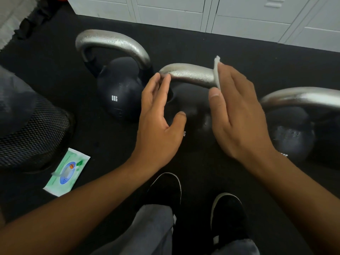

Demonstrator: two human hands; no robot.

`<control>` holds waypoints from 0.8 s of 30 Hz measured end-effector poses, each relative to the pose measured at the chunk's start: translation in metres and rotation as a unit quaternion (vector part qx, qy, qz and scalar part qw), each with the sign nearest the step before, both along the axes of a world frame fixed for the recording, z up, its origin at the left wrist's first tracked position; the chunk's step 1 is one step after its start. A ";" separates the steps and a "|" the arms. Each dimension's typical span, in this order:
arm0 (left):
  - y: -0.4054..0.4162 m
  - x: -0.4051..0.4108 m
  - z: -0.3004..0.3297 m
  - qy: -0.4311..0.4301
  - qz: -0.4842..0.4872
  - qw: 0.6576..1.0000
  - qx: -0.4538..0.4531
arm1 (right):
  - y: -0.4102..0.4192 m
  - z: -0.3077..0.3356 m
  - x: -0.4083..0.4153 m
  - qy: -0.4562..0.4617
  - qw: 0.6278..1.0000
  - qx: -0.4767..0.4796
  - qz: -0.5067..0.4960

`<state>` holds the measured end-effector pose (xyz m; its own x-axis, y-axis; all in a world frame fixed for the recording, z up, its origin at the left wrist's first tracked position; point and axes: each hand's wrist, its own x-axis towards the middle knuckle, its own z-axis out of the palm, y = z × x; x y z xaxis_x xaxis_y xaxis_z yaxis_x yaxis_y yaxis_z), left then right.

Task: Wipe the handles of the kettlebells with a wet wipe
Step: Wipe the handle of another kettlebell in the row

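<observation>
Three black kettlebells with silver handles stand upright in a row on the dark floor: the left kettlebell (117,92), the middle kettlebell (195,107), the right kettlebell (292,133). A folded white wet wipe (217,72) presses against the middle handle (189,74).

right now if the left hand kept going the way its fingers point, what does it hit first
Probably the silver metal handle of the middle black kettlebell: the left hand's fingertips are already at its left end, though depth is unclear.
</observation>
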<state>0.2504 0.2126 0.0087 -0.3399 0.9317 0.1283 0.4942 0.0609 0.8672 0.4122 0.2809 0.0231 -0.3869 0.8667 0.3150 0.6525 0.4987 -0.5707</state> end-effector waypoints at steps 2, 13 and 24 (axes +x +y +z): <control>0.000 -0.001 -0.001 0.004 -0.008 1.000 -0.002 | 0.001 0.001 -0.008 -0.030 0.999 0.021 0.014; 0.000 -0.007 -0.004 -0.002 -0.020 1.000 0.009 | 0.002 -0.002 0.001 -0.019 1.000 0.012 -0.004; 0.000 -0.010 -0.003 -0.007 -0.024 1.000 0.007 | 0.000 -0.008 0.005 -0.096 0.991 0.049 0.082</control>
<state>0.2407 0.2121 0.0052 -0.2973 0.9448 0.1379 0.4848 0.0250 0.8743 0.4177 0.2810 0.0147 -0.5803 0.7564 0.3018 0.6498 0.6535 -0.3882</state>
